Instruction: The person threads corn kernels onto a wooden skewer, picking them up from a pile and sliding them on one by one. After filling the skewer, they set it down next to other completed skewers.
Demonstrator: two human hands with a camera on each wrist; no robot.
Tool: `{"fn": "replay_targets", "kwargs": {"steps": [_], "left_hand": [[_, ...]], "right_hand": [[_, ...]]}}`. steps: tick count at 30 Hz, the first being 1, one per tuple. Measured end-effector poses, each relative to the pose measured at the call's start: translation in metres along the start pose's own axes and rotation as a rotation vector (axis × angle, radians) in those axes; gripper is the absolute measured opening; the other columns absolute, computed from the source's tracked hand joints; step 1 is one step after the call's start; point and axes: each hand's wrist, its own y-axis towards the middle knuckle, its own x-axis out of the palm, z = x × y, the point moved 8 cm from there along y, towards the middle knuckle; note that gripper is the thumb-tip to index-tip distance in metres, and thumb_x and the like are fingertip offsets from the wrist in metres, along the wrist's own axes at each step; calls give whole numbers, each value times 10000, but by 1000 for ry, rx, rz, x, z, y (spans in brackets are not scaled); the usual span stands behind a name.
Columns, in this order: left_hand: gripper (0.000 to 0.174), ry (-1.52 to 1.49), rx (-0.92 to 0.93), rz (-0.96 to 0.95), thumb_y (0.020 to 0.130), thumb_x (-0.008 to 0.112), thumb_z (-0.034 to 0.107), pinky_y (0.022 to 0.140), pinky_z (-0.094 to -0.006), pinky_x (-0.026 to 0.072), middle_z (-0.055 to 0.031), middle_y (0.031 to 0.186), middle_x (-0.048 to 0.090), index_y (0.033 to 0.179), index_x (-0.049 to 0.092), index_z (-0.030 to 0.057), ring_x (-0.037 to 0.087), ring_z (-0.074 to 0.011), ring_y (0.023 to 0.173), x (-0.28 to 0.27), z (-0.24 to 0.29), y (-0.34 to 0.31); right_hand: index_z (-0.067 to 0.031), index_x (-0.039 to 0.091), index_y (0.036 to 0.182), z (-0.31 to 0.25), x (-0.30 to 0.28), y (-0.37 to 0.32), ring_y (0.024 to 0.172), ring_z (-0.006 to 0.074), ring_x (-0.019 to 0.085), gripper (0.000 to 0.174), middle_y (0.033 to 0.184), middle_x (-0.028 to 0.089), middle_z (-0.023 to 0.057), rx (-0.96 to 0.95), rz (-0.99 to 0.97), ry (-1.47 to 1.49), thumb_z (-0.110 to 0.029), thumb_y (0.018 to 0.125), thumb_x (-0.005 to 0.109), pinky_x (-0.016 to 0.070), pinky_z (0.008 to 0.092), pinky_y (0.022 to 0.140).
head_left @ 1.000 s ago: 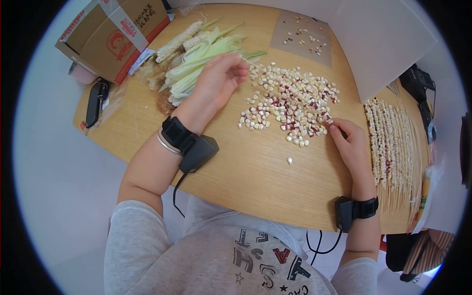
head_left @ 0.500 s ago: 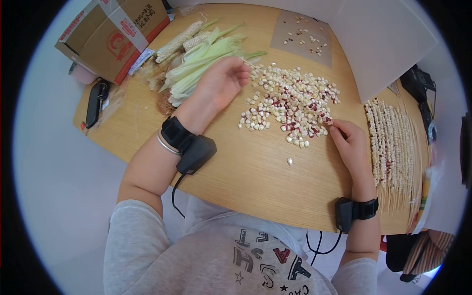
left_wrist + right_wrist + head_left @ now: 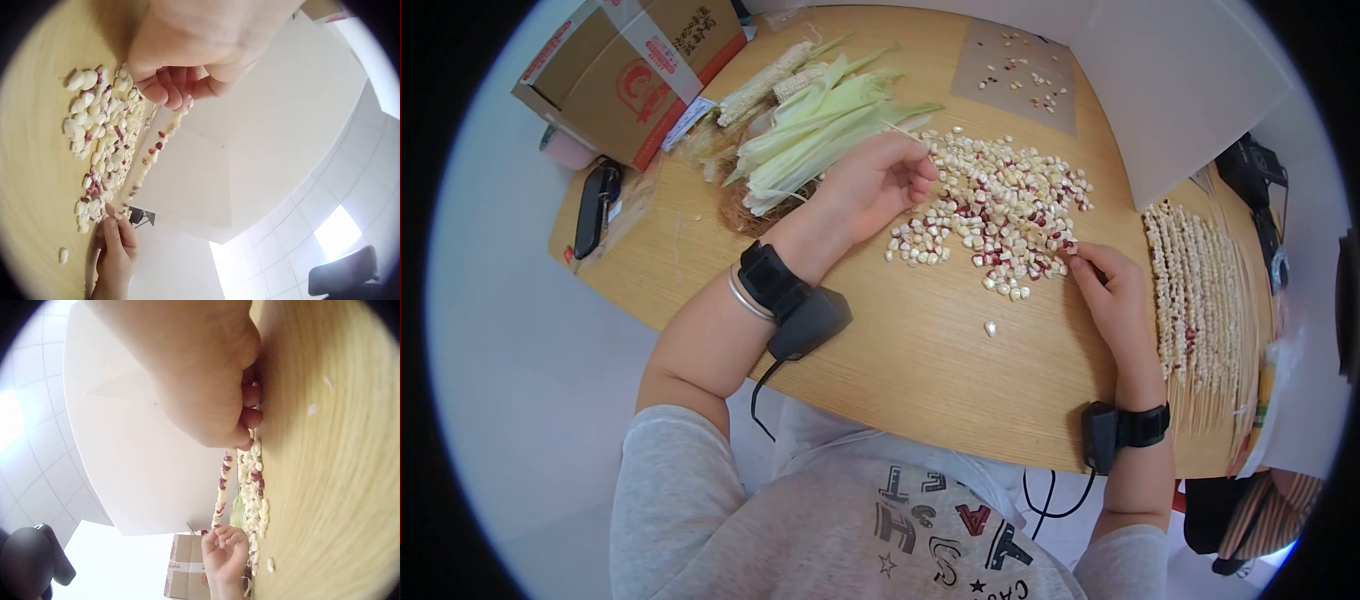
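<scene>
My left hand pinches one end of a thin stick threaded with white and dark red corn kernels, beside the left edge of the loose kernel pile. A bare tip of the stick shows past these fingers in the head view. At the pile's right edge, my right hand pinches the other end between thumb and finger. The right wrist view shows the threaded kernels stretching from the right hand to the left hand, above the pile.
Corn husks and bare-looking cobs lie behind the left hand, near a cardboard box. Rows of threaded kernel sticks lie on the right. A grey mat holds scattered kernels. One kernel lies apart, nearer the person.
The left hand has shifted right and slightly toward the person, closer to the pile, still pinching the stick. The right hand has stayed nearly in place.
</scene>
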Motion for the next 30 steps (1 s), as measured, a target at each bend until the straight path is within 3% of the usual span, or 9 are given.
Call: {"fn": "replay_targets", "kwargs": {"steps": [8, 13, 16, 18, 20, 22, 28, 30], "left_hand": [[67, 144, 63, 38, 826, 562, 97, 567, -249, 435, -65, 705, 580, 818, 552, 32, 529, -128, 617, 3, 9, -3], [128, 337, 97, 94, 824, 590, 130, 547, -212, 422, -39, 705, 577, 880, 572, 17, 511, -86, 607, 12, 13, -10], [177, 603, 86, 28, 807, 622, 144, 556, -188, 399, -11, 698, 568, 925, 601, 14, 488, -58, 608, 29, 4, -18], [192, 973, 194, -189, 790, 646, 146, 555, -186, 379, 11, 732, 571, 942, 628, 31, 463, -47, 612, 45, -6, -19], [191, 1069, 284, -251, 766, 653, 121, 556, -212, 383, 11, 739, 555, 947, 644, 61, 469, -73, 617, 53, -9, -21], [186, 1400, 466, -397, 751, 647, 109, 559, -237, 392, -13, 725, 527, 933, 644, 69, 483, -109, 627, 69, -13, -29], [136, 1514, 579, -395, 760, 623, 115, 548, -268, 405, -41, 722, 532, 881, 633, 54, 502, -123, 614, 75, -14, -34], [125, 1429, 488, -344, 775, 610, 117, 540, -258, 407, -40, 734, 548, 877, 627, 47, 505, -118, 602, 69, -13, -29]], "right_hand": [[6, 634, 909, 0, 0, 0, 651, 189, 564, 151, 769, 622, 120, -2, 4, 19, -94, 802, 595, 432, 278, 600], [15, 620, 934, 3, -4, 0, 619, 132, 510, 171, 715, 594, 84, 75, 36, 82, -108, 824, 575, 406, 255, 574], [22, 614, 936, 7, -6, 1, 621, 124, 506, 179, 708, 588, 78, 127, 61, 120, -115, 829, 572, 404, 252, 574], [22, 614, 932, 3, -7, 1, 623, 130, 510, 177, 714, 591, 84, 107, 49, 85, -116, 828, 573, 406, 255, 576], [22, 614, 928, 2, -6, 0, 625, 136, 515, 176, 719, 594, 91, 93, 44, 49, -117, 826, 574, 409, 258, 577], [22, 614, 921, 0, -5, 1, 634, 159, 531, 175, 736, 603, 107, 50, 40, 32, -118, 822, 578, 417, 265, 585], [23, 614, 914, 6, -4, 2, 651, 183, 545, 177, 761, 610, 119, 72, 30, -9, -122, 817, 584, 427, 272, 601], [22, 614, 914, 6, -3, 1, 651, 177, 543, 177, 762, 610, 117, 67, 35, 4, -122, 816, 584, 427, 270, 602]]}}
